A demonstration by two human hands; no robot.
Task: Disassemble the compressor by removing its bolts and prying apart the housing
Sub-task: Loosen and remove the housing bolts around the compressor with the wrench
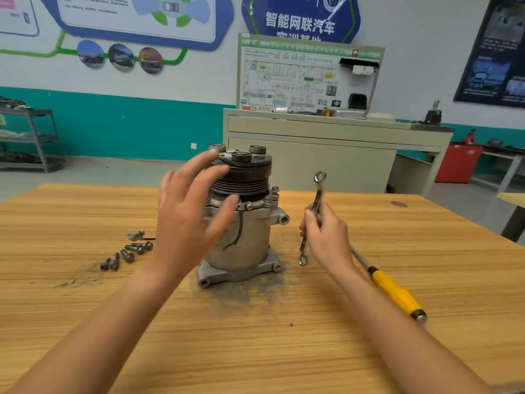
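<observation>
A grey metal compressor (250, 237) stands upright on the wooden table (255, 336), its black grooved pulley on top. My left hand (189, 211) is spread open in front of the compressor's left side, fingers reaching toward the pulley and blurred. My right hand (326, 236) grips a double-ended ring wrench (316, 194) by its middle, held nearly upright just right of the compressor. Several loose bolts (126, 254) lie on the table to the left, beside a small connector piece (136, 236).
A yellow-handled screwdriver (395, 290) lies on the table to the right of my right hand. Dark grime marks the table around the compressor's base. A beige cabinet with a wiring-diagram board (309, 81) stands behind the table, and a grey shelf rack (28, 137) at far left.
</observation>
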